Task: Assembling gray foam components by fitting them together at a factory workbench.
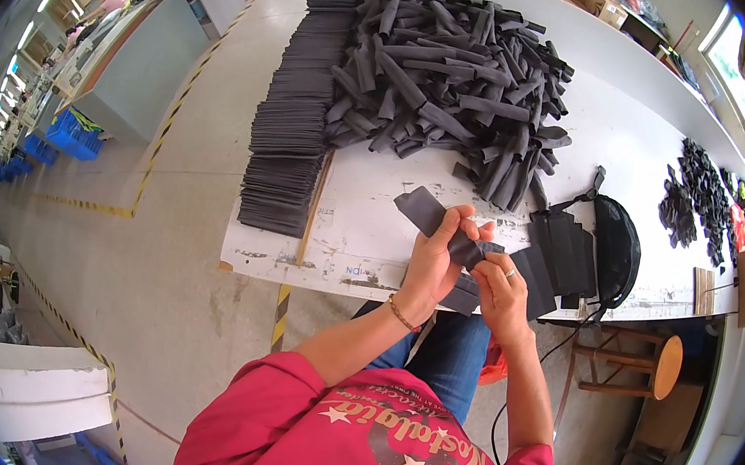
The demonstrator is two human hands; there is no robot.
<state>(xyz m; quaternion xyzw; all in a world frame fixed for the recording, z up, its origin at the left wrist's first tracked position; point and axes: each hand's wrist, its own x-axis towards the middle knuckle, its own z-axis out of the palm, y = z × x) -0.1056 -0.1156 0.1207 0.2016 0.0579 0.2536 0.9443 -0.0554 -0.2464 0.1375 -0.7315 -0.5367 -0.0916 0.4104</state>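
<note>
A dark grey fabric piece, long and narrow, is held between my hands just above the table's near edge. My left hand is closed around its middle, thumb on top, and one end sticks out toward the far left. At the other end, my right hand pinches the fabric with its fingertips; the fabric is bunched there. Flat dark fabric pieces lie fanned on the table to the right of my right hand. More dark fabric shows below my hands, partly hidden by them.
A big heap of rolled dark fabric tubes covers the table's far middle. A long row of stacked flat pieces lines its left edge. A black mesh-covered object lies at right, near small black pieces. A wooden stool stands below.
</note>
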